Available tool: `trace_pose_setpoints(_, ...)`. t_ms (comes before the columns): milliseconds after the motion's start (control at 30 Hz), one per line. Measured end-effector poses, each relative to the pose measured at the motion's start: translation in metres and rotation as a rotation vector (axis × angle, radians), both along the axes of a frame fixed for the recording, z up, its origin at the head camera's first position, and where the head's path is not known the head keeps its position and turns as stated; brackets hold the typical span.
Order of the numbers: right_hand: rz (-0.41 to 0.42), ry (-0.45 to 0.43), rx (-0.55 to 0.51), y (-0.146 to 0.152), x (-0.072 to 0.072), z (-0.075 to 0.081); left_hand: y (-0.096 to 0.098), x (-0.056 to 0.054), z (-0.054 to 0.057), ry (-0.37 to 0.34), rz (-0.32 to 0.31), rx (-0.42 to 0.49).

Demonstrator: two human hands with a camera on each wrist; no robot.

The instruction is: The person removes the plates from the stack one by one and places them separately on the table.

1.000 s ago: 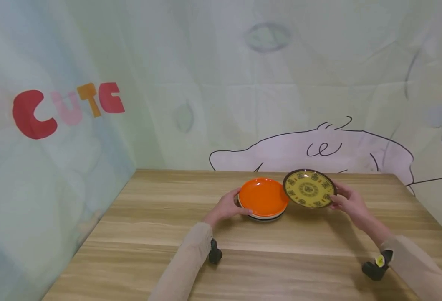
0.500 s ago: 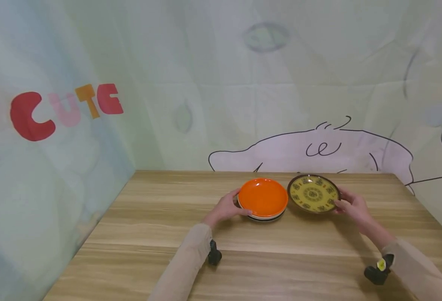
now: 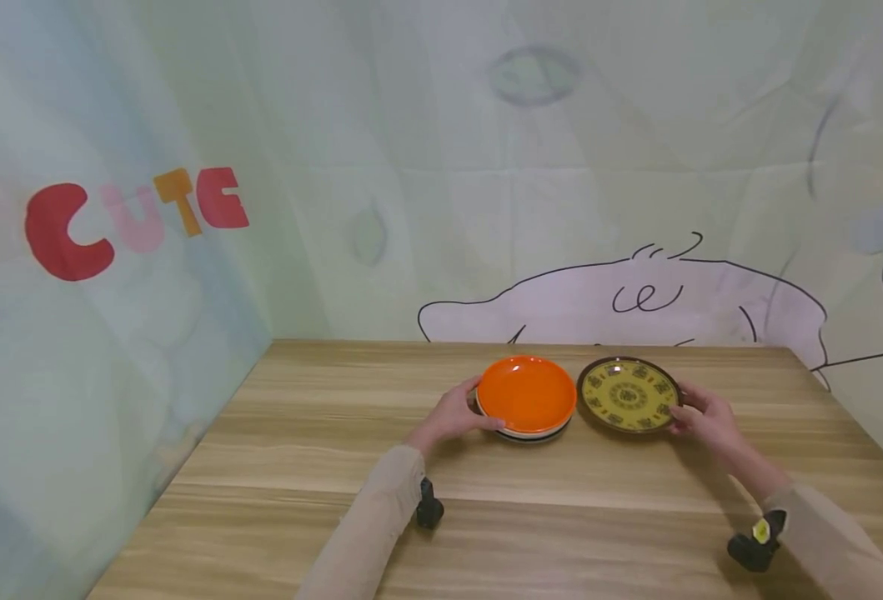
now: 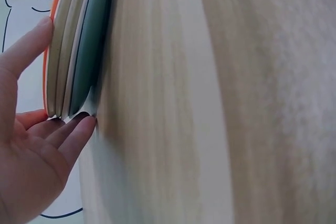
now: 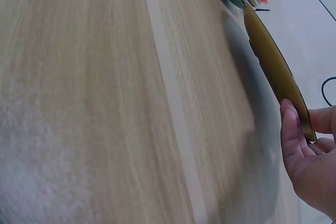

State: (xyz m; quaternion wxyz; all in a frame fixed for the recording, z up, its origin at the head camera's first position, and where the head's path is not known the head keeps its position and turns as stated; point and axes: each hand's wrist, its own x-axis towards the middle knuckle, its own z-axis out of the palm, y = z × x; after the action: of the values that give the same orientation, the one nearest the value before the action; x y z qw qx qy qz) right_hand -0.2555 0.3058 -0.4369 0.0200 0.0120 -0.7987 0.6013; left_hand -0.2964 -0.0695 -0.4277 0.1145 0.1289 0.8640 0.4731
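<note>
In the head view, a yellow plate point(image 3: 627, 395) with a dark brown rim and dark printed motifs is to the right of a stack of plates. My right hand point(image 3: 707, 417) pinches its right edge between thumb and fingers. The right wrist view shows that plate point(image 5: 275, 64) tilted, its held edge off the table. An orange plate point(image 3: 527, 393) tops the stack, with pale plates point(image 4: 65, 51) beneath and a dark green one point(image 4: 92, 45) at the bottom. My left hand point(image 3: 454, 414) holds the stack's left side, thumb at the front rim, fingers round the side.
A wood-grain table point(image 3: 486, 533) carries the plates, which are near its back edge. Behind it hangs a pale printed curtain point(image 3: 381, 167) with a cartoon outline; another panel with coloured letters point(image 3: 69, 232) hangs on the left. Black wrist cameras point(image 3: 429, 504) sit at both sleeves.
My right hand has brought the yellow plate down and to the right, from overlapping the orange plate to beside the stack. The left hand and the stack have stayed in place.
</note>
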Motion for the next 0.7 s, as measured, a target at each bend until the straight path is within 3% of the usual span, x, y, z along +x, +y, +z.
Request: trace_pose_setpoints(700,0.014,-0.120,0.014,-0.0007,0.0024,-0.0051,0.0001,-0.0007,-0.0009,-0.013,0.005,0.013)
